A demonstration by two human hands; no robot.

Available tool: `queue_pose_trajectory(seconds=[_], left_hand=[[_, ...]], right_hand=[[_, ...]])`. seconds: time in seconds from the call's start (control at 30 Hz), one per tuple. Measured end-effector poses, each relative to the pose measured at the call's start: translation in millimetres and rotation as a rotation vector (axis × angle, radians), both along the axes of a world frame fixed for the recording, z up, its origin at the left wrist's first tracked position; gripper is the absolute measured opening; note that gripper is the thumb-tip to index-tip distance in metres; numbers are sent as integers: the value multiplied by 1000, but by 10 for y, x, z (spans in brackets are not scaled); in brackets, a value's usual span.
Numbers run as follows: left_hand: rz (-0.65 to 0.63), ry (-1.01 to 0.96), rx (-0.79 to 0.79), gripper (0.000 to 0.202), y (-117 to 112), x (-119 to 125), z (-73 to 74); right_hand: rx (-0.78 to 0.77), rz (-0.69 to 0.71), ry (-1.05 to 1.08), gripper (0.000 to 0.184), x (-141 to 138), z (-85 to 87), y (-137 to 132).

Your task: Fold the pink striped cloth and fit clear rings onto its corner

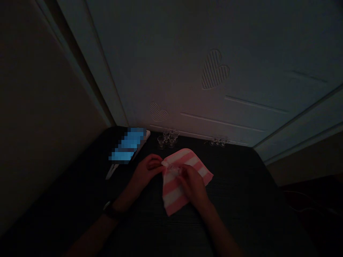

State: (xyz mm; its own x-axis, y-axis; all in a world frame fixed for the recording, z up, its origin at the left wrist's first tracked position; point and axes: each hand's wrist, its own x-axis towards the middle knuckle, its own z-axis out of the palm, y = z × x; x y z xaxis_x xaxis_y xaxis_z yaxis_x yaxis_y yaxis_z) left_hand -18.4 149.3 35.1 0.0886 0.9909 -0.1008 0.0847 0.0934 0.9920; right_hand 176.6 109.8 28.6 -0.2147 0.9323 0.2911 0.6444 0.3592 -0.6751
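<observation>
A pink and white striped cloth (175, 192) lies spread on the dark tabletop between my hands. My left hand (148, 169) pinches its upper left corner, fingers bent together. Above the cloth's upper part, my right hand (193, 184) grips a small clear glass (174, 169) with its fingertips. The glass lies on its side, pointing left toward the pinched corner. Dim light blurs its outline, and my right fingers hide one end of it. Behind the cloth stands a group of small clear stemmed glasses (168, 139).
A lit tablet-like screen (128, 144), blurred out, leans on a white stand (110, 172) at the left. More small glassware (218, 142) sits by the wall at the back right. A pale panel with raised hearts (214, 71) rises behind the dark table (235, 214).
</observation>
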Motion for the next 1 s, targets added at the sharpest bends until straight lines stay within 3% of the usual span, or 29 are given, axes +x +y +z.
queue_pose_trajectory(seconds=[0.17,0.27,0.43,0.57,0.67,1.0], left_hand=[[-41,-32,24,34,-9,20,2],[-85,-45,18,32,-26,41,-11],[-63,-48,37,30,-23,51,-60],[9,-32,34,29,-9,53,-54],[58,-24,51,29,-16,53,-15],[14,-41,56,30,-13,59,-13]], right_hand=[[-41,-70,-80,21,14,26,-1],[-80,-107,-118,28,19,48,8],[-76,-90,-53,22,4,55,2],[-77,-25,22,45,-30,52,-17],[-40,-5,34,51,-42,39,-24],[-33,-60,10,34,-4,26,-11]])
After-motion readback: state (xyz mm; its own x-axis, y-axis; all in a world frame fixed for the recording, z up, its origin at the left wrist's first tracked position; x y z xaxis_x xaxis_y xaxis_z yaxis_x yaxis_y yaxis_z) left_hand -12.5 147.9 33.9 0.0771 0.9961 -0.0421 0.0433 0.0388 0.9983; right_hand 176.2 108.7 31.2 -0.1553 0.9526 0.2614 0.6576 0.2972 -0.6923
